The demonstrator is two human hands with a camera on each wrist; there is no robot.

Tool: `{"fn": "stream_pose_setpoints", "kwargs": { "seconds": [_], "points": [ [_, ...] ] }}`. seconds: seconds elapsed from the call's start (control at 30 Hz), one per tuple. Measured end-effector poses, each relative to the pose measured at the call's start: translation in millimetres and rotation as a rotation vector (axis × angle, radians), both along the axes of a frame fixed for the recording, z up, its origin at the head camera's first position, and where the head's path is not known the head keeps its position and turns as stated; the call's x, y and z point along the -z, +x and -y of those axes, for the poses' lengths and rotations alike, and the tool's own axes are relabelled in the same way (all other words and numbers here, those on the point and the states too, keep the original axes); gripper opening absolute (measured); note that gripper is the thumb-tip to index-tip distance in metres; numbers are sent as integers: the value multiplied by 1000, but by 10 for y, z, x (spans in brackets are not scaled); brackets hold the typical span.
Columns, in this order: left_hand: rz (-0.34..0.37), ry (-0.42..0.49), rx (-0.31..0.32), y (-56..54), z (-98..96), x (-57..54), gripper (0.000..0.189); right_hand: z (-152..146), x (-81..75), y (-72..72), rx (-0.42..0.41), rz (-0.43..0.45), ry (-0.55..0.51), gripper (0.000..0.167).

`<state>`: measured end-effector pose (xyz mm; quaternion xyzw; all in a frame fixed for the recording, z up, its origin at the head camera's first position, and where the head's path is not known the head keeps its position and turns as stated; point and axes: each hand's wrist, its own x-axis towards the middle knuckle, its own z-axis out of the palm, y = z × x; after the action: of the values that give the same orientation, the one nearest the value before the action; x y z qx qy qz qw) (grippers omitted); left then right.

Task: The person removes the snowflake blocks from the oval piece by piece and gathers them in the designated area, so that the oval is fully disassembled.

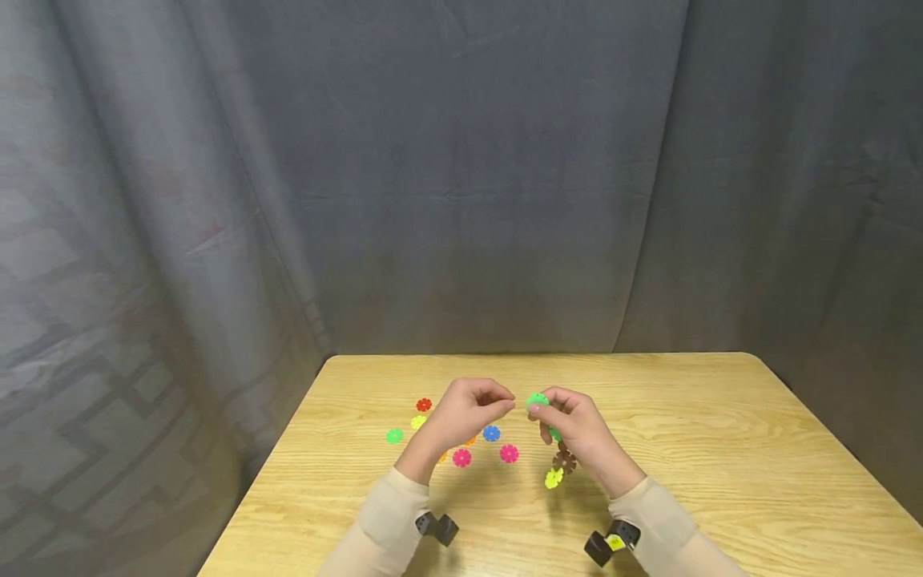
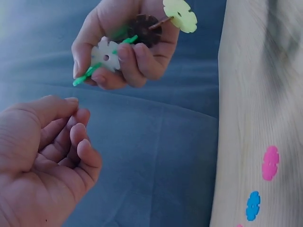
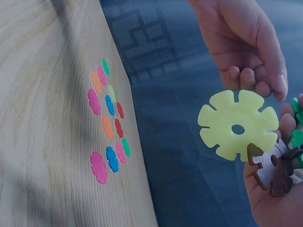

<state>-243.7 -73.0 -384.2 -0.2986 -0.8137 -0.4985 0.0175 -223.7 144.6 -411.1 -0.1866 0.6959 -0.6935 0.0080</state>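
My right hand [image 1: 580, 429] pinches a chain of interlocking notched plastic discs between thumb and fingers. A green disc [image 1: 537, 400] sits at its upper end. A white disc [image 2: 106, 55] slots in beside green ones, and brown discs [image 3: 274, 168] lead to a yellow disc [image 3: 238, 125] at the lower end. Part of the chain is hidden by the right fingers. Just left of the green end, my left hand [image 1: 465, 413] is raised, fingers curled and thumb tip at the index fingertip. Nothing shows between them, and a small gap separates this hand from the chain.
Loose discs lie flat on the wooden table [image 1: 685, 449], left of and below the hands. Among them are a pink disc [image 1: 509, 453], a blue disc [image 1: 491, 433], a red disc [image 1: 424, 405] and a green one [image 1: 394, 436]. Grey curtains [image 1: 469, 200] hang behind the table.
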Motion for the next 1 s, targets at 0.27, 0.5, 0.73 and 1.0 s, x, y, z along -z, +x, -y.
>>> {"fn": "stream_pose_setpoints", "kwargs": {
  "seconds": [0.27, 0.5, 0.73, 1.0],
  "points": [
    [50, 52, 69, 53, -26, -28, 20, -7, 2, 2, -2, 1, 12, 28],
    [85, 57, 126, 69, -62, -25, 19, -17, 12, -2, -10, 14, 3, 32],
    [108, 79, 104, 75, -96, -12, 19, -6, 1, 11, -43, 5, -4, 31],
    [118, 86, 99, 69, -129, -4, 20, 7, -5, 19, -86, 12, 8, 25]
  ]
}}
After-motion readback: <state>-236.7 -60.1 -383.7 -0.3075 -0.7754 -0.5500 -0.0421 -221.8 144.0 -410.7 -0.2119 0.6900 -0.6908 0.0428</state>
